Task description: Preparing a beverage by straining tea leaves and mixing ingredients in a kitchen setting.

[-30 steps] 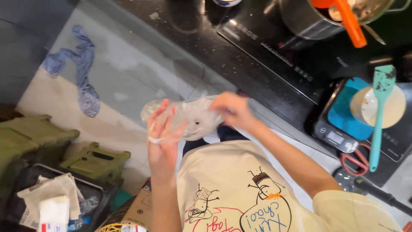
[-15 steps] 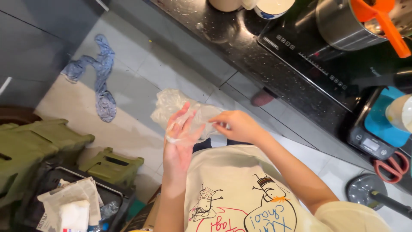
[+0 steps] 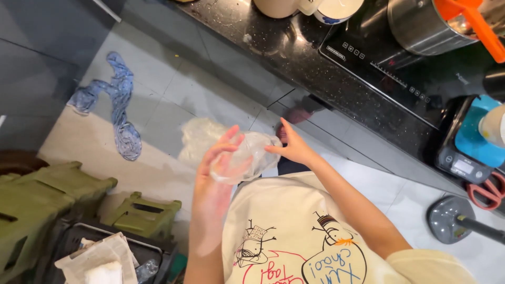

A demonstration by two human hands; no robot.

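Observation:
I stand beside a black kitchen counter and look down at my hands over the tiled floor. My left hand (image 3: 214,171) is inside or against a thin clear plastic glove or bag (image 3: 247,158), fingers spread upward. My right hand (image 3: 294,149) pinches the plastic's far edge and pulls at it. More crumpled clear plastic (image 3: 199,138) shows just behind my left hand.
The black counter (image 3: 315,63) carries an induction hob (image 3: 400,73), a steel pot (image 3: 421,26) with an orange handle, cups and a small scale (image 3: 465,152). Red scissors (image 3: 486,192) lie beside it. A blue rag (image 3: 118,113) lies on the floor; green stools (image 3: 58,192) and a bin stand left.
The view has shifted left along the counter. My hands stay together on the plastic, the left hand now deeper in it, the right hand tugging its edge.

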